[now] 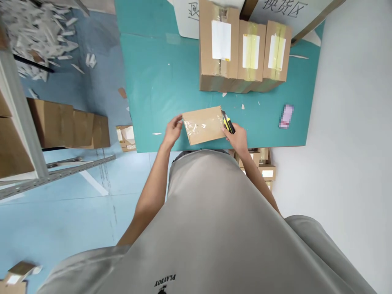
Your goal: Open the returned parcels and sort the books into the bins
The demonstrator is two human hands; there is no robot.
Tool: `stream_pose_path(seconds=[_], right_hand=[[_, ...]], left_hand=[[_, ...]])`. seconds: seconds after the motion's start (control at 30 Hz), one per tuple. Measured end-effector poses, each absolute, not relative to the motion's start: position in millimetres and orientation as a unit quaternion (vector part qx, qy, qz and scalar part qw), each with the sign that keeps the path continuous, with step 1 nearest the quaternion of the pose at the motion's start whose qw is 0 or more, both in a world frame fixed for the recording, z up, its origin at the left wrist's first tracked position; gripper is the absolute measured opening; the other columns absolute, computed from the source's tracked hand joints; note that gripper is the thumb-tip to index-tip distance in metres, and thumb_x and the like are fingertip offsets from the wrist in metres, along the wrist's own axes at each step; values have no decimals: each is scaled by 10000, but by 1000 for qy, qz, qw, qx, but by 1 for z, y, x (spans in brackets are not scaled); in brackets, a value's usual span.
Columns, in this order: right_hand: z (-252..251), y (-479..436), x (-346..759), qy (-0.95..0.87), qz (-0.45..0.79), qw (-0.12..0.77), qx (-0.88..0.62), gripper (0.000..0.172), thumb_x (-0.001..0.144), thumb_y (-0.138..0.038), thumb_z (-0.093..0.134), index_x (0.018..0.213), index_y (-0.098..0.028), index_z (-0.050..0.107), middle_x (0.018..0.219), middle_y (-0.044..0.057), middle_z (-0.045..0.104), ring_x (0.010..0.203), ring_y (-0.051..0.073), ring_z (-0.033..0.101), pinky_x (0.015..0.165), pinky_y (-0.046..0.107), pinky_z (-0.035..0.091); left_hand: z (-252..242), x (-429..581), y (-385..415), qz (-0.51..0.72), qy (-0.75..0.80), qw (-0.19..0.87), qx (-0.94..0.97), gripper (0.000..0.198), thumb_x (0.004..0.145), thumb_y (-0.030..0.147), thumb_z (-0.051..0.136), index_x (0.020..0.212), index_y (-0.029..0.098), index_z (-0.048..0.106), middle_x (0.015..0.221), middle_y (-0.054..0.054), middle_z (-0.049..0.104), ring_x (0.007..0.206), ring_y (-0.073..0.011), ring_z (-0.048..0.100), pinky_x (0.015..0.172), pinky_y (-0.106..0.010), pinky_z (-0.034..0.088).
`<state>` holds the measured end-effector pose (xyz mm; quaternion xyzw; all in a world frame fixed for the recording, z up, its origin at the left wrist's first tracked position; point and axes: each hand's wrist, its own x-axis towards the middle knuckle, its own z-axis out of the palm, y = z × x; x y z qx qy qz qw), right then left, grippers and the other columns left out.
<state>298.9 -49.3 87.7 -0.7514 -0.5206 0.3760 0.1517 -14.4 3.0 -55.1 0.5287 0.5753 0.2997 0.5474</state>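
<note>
A small cardboard box (203,126) with shiny clear tape over its upper face lies slightly askew near the front edge of the green table. At its left end, my left hand (173,130) grips the edge with bent fingers. My right hand (238,138) is closed around a yellow-and-black utility knife (228,123), with the thumb against the right end of the box. The knife points away from me alongside that end; whether its blade is out I cannot make out.
Three taped cartons (219,77) with white labels stand in a row at the back of the green table (147,90). A pixelated pinkish item (286,116) lies at the right. Paper scraps dot the tabletop. Larger cartons (58,122) sit on the left by a metal rack (82,164).
</note>
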Motion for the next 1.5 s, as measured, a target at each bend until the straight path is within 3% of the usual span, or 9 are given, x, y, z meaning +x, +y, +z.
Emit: stream_pose_path(seconds=[0.1,0.2,0.3,0.4,0.73,1.0,1.37,1.5], right_hand=[[98,-55,293,-546,312,110,-770,393,1081,-553,598,1134,-207,778,1127,158,807,1101,369,782,969,458,618],[114,-62,285,-558,272,106,-777,481,1137,-555,500,1388,-207,717,1290,192,780,1202,378,760,1057,502,600],[133,-72,266,-548,330,142,-755,588,1175,-560,399,1629,-227,568,1265,152,808,1010,312,810,997,476,642],[147,-80,236,-560,392,138,-717,633,1185,-538,381,1729,-232,484,1238,120,842,872,272,828,957,449,672],[141,-71,168,-624,334,-1,-707,615,1193,-380,378,1765,-181,485,1455,165,805,1278,334,801,1083,442,633],[154,-68,148,-608,320,-45,-725,620,1186,-327,386,1788,-195,451,1612,142,715,1385,333,748,1116,437,616],[175,-57,124,-581,331,-101,-736,624,1196,-277,355,1802,-142,409,1460,170,796,1280,351,770,1113,443,587],[187,-68,115,-558,328,-178,-741,632,1203,-306,356,1825,-198,363,1407,172,816,1181,354,799,1032,438,611]], left_hand=[[-13,-28,15,336,577,549,503,624,1070,716,583,1415,227,762,1498,-131,764,1413,-330,711,1173,-525,622],[20,-24,27,337,547,547,537,570,975,668,771,1309,208,801,1378,-124,812,1296,-310,762,1128,-466,635],[37,-16,36,324,537,554,547,492,888,565,862,1206,192,820,1263,-115,841,1182,-290,791,1037,-414,659],[41,-14,42,309,539,562,547,378,860,474,869,1101,184,837,1155,-103,856,1116,-284,800,981,-387,668],[39,-22,56,290,506,596,552,331,827,452,903,1016,183,868,1056,-95,874,1044,-297,825,1027,-453,676],[37,-22,59,283,491,609,555,319,829,446,908,1019,192,877,1047,-91,880,1053,-302,823,1027,-458,680],[48,-16,54,277,523,593,546,202,820,303,847,987,194,879,1022,-75,878,990,-275,814,981,-419,676],[49,-8,44,288,566,567,525,164,818,258,820,960,201,877,997,-63,875,945,-261,819,955,-407,678]])
